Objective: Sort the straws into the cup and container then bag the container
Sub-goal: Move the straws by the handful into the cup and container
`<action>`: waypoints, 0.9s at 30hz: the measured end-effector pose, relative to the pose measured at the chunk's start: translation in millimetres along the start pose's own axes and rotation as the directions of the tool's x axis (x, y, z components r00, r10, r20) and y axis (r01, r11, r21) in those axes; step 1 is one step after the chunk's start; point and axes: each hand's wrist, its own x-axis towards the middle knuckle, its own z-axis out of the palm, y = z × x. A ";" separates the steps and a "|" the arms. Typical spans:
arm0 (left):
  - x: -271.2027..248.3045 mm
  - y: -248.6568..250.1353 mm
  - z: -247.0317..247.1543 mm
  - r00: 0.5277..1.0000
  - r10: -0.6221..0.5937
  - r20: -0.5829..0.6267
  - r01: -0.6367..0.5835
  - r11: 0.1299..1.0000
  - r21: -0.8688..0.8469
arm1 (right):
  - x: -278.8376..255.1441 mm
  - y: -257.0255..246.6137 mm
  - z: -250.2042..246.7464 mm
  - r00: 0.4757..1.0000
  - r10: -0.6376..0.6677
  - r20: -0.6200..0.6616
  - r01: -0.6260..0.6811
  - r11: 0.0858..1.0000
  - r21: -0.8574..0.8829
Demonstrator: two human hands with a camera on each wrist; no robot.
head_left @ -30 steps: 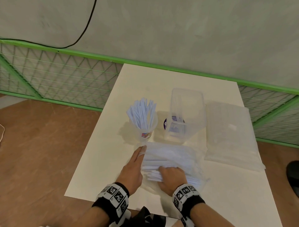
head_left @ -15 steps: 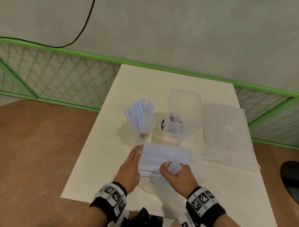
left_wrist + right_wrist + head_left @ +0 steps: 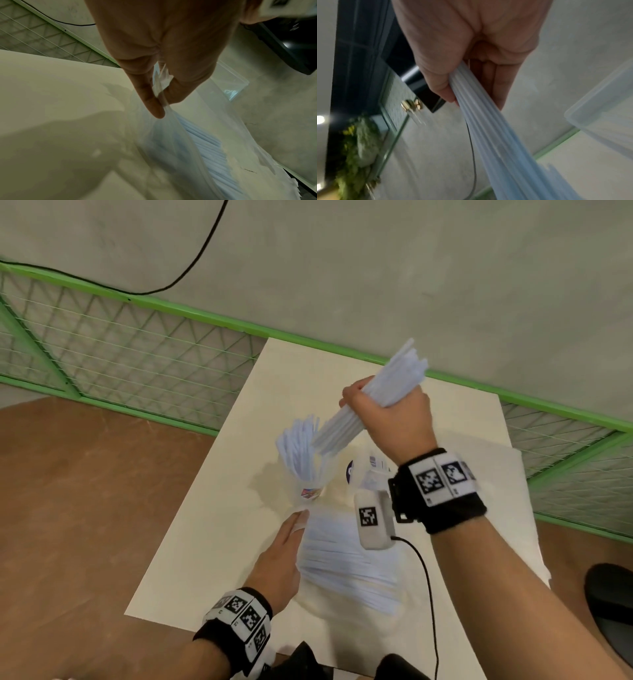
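My right hand (image 3: 383, 402) is raised above the table and grips a bundle of white straws (image 3: 346, 426) that tilts down to the left. Its lower end hangs just over the clear cup (image 3: 310, 491), which stands full of straws (image 3: 301, 446). The right wrist view shows the same straw bundle (image 3: 488, 128) in my fist, with the clear container's rim (image 3: 599, 121) to the right. Most of the container (image 3: 373, 470) is hidden behind my right wrist. My left hand (image 3: 294, 525) pinches the edge of the clear packet (image 3: 161, 86) that holds the remaining straws (image 3: 346, 563).
A flat clear zip bag (image 3: 496, 491) lies on the white table (image 3: 212, 542) to the right. A green wire fence (image 3: 137, 354) runs behind the table below a grey wall. The floor is brown, and a dark shoe (image 3: 609, 597) shows at the right.
My right hand has closed on a bundle of straws in the packet and lifted it up and away, over the cup and container. The left hand has stayed at the packet's edge.
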 end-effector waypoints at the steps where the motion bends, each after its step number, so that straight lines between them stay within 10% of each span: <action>1: 0.0 0.3 -0.4 1.000 0.003 -0.001 -0.003 1.000 0.002 | 4.4 5.2 8.5 1.000 0.008 0.004 -0.008 0.999 -0.047; 27: -2.9 -5.0 -12.1 0.999 0.020 0.039 -0.022 0.998 0.059 | -22.4 91.5 89.0 0.968 -0.116 0.224 0.194 0.910 -0.366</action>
